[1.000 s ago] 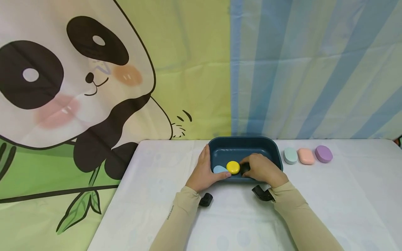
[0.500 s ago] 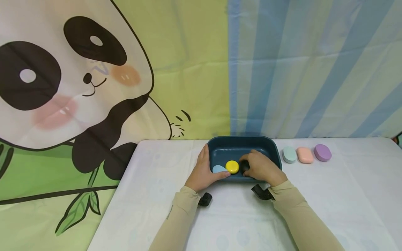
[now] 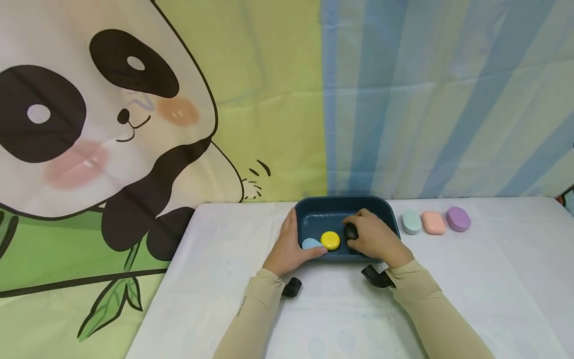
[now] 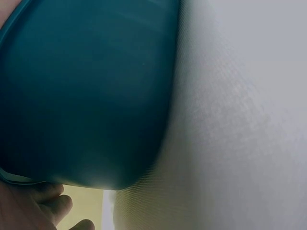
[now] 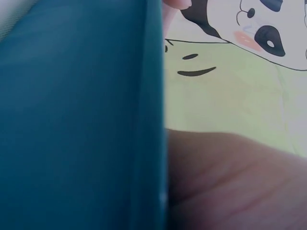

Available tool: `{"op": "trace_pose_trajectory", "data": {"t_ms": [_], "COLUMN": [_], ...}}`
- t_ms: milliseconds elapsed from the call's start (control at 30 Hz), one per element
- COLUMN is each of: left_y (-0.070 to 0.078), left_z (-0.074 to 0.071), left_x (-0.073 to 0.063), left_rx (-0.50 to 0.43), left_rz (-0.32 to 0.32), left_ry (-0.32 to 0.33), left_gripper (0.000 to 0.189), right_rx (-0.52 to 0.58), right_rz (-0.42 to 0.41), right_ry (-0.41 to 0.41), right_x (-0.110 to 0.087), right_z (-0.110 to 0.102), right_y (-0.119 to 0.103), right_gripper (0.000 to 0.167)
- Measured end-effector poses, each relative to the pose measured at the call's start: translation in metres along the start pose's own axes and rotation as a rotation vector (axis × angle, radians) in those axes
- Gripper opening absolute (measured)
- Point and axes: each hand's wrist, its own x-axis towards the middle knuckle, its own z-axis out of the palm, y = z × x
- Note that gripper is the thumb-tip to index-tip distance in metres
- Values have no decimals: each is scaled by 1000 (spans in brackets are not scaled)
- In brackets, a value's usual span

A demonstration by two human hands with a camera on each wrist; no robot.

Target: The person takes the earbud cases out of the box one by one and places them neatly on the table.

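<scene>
A dark blue rectangular tray (image 3: 358, 258) stands on the table in the head view. My left hand (image 3: 288, 252) grips its front left corner, fingers along the outer left side and thumb over the front rim. Between the thumb and fingers of my right hand (image 3: 378, 238), inside the tray, is a smooth black rounded piece (image 3: 351, 231), partly hidden by the hand. Just left of it lie a glossy yellow round piece (image 3: 330, 241) and a light blue piece (image 3: 311, 243) partly behind my left thumb. The left wrist view shows the tray's outer wall (image 4: 91, 96) up close.
To the right of the tray, a pale green oval piece (image 3: 411, 222), a pink rounded-square piece (image 3: 433, 223) and a purple round piece (image 3: 458, 219) sit in a row on the white tablecloth (image 3: 493, 279). A printed panda curtain (image 3: 269, 99) hangs behind the table.
My right hand has lifted the black piece slightly, and more of it shows now. My left hand keeps its place on the tray. The head view has shifted a little.
</scene>
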Motion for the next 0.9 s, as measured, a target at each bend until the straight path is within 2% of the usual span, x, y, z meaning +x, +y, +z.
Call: {"op": "trace_pose_trajectory", "data": {"t_ms": [533, 900], "left_y": [-2, -2], "left_z": [0, 2], "left_x": [2, 1], "left_rx": [6, 16], "left_rz": [17, 12], "left_ry": [5, 15], "left_gripper": [131, 130], "right_rx": [59, 97], "right_rz": [-9, -19], "right_ry": [109, 157], "right_x": [-14, -35], "right_z": [-25, -40], "right_y": [-7, 0], "right_gripper": [47, 47]}}
